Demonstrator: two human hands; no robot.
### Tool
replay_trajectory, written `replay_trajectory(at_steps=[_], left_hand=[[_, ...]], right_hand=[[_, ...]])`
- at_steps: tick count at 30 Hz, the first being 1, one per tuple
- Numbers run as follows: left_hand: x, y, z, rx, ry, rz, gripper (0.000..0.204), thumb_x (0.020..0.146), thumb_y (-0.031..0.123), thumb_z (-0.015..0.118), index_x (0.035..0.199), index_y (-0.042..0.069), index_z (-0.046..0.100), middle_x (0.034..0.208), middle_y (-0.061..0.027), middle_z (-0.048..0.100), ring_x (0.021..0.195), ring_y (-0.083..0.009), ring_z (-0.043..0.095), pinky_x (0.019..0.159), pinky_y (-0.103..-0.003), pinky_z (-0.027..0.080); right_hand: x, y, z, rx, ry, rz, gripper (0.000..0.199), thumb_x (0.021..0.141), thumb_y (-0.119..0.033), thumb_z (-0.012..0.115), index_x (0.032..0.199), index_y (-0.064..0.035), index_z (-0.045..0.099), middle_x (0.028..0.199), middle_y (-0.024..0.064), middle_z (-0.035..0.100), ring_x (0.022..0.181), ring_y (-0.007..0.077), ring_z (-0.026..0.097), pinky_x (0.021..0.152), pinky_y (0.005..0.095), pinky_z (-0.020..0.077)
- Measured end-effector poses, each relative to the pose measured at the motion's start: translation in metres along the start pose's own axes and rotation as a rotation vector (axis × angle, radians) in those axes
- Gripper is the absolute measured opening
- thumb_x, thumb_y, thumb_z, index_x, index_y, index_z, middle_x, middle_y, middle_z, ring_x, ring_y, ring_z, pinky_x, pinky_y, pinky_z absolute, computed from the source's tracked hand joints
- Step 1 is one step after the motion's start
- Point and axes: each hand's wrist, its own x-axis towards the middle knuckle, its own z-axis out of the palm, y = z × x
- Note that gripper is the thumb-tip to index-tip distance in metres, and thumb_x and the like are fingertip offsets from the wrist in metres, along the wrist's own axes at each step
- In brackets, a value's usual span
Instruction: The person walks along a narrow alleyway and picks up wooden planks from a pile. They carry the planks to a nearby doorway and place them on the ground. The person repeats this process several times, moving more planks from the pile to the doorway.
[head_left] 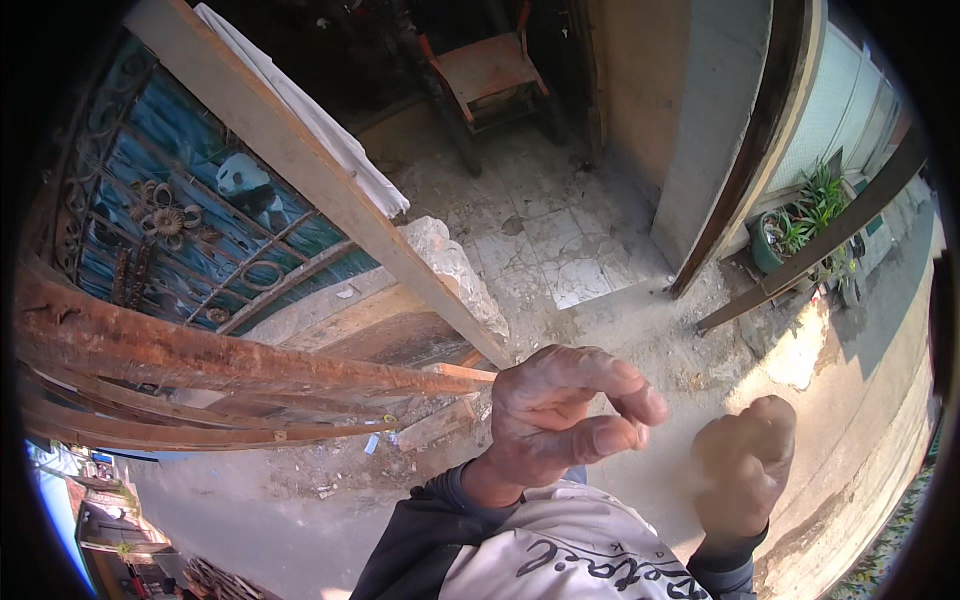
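Observation:
My left hand (pixel 570 415) is raised in front of my body, its fingers curled and the thumb bent toward the fingertips. A small gap shows inside that curl, and I see nothing in it. To its right, apart from it, my right hand (pixel 765 465) is closed like a fist. A brownish blur covers the side of the fist that faces the left hand, so whatever it may hold is hidden. Pale dust marks the left fingers. Both hands hover above the ground, touching nothing else that I can see.
Reddish-brown wooden beams (pixel 230 345) reach in from the left, beside a slanted post (pixel 330 190) and a metal grille (pixel 165 215). Ahead, a doorway with broken floor tiles (pixel 580 270) leads to a worn chair (pixel 490 75). At right stand a leaning pole (pixel 820 250) and a potted plant (pixel 770 243).

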Motion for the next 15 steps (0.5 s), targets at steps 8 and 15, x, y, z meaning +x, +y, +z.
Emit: replay_trajectory(at_steps=[8, 15], left_hand=[[0.033, -0.183, -0.206, 0.439, 0.382, -0.914, 0.031, 0.095, 0.020, 0.063, 0.120, 0.002, 0.058, 0.101, -0.0085, 0.067, 0.088, -0.0111, 0.063, 0.077, -0.025, 0.052], [0.104, -0.233, -0.297, 0.879, 0.274, -0.848, 0.046, 0.091, 0.033, 0.067, 0.125, 0.004, 0.054, 0.099, -0.0093, 0.067, 0.083, -0.0182, 0.064, 0.077, -0.032, 0.051]], right_hand=[[-0.063, 0.229, -0.248, -0.314, 0.833, 1.124, 0.017, 0.090, -0.017, 0.057, 0.102, -0.0051, 0.059, 0.069, 0.0038, 0.051, 0.053, 0.0128, 0.047, 0.049, 0.0280, 0.0431], [-0.061, 0.325, -0.387, -1.364, -0.505, 1.003, 0.024, 0.084, -0.021, 0.060, 0.103, -0.0085, 0.068, 0.083, 0.0137, 0.068, 0.073, 0.0285, 0.066, 0.061, 0.0433, 0.0520]])
